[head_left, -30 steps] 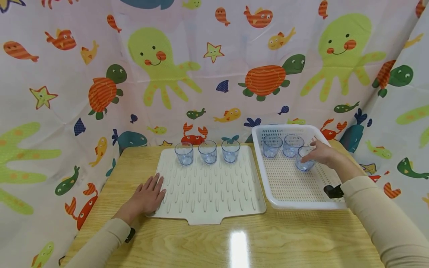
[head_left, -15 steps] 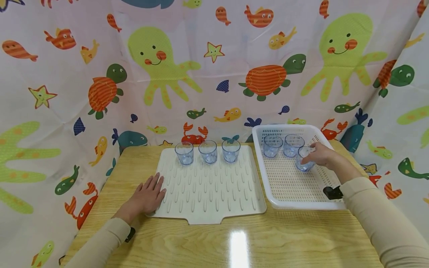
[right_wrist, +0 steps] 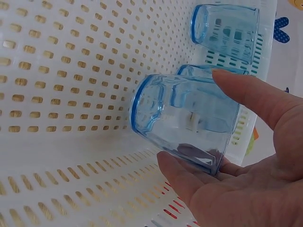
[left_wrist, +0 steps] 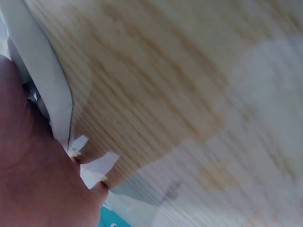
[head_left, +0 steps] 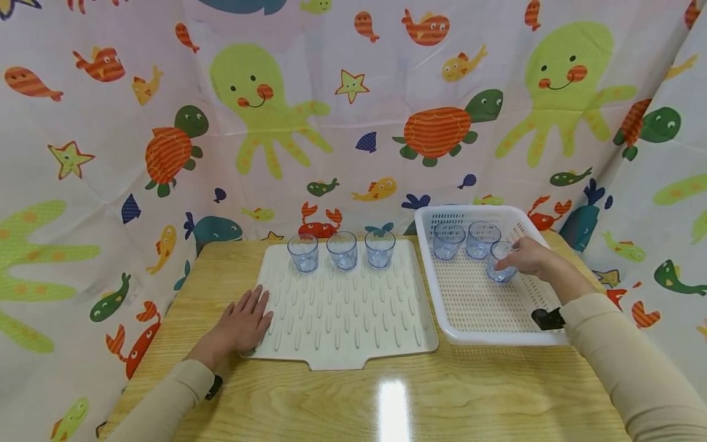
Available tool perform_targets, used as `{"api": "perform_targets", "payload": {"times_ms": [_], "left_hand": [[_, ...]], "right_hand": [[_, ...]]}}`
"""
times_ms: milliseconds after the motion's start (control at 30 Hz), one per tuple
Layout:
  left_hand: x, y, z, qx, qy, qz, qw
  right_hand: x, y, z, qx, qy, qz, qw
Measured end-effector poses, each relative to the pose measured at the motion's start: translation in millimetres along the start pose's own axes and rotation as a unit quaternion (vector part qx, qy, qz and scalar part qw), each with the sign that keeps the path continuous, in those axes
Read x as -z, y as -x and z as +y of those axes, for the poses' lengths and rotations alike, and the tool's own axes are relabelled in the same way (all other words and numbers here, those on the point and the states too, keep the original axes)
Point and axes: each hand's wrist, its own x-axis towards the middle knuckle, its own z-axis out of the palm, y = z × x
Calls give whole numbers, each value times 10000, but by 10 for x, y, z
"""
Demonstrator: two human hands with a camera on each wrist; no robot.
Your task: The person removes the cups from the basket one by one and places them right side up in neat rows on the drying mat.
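Observation:
In the head view, my right hand (head_left: 529,255) is inside the white basket, gripping a clear blue glass (head_left: 499,273) by its sides. The right wrist view has the thumb on one side of this glass (right_wrist: 184,118) and fingers on the other, its blue base rim against the basket floor. Two similar glasses, one on the left (head_left: 448,244) and one in the middle (head_left: 482,244), stand at the basket's back. My left hand (head_left: 243,324) rests flat, fingers extended, on the left edge of a cream draining tray (head_left: 342,325).
Three clear blue glasses, left (head_left: 305,256), middle (head_left: 343,255) and right (head_left: 380,253), stand in a row along the tray's back. The white basket (head_left: 440,316) has raised perforated walls. A sea-animal curtain (head_left: 353,123) hangs behind the wooden table (head_left: 309,399).
The right hand's fingers have drawn in from a wider spread and closed about the glass. The left hand, the tray and the other glasses have stayed in place.

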Motion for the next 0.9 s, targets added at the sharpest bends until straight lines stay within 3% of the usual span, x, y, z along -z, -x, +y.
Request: {"api": "perform_targets", "payload": {"times_ms": [500,733,900], "left_hand": [[100,63,89,59,-91,-23,9999],[15,2,13,-16,-39,45,10000],[26,16,47,18,-32,28,10000]], "right_hand": [[38,119,-57,226,142,185,9995],[55,177,-53,368,298,545,9974],[102,227,-66,540,465,754,9946]]}}
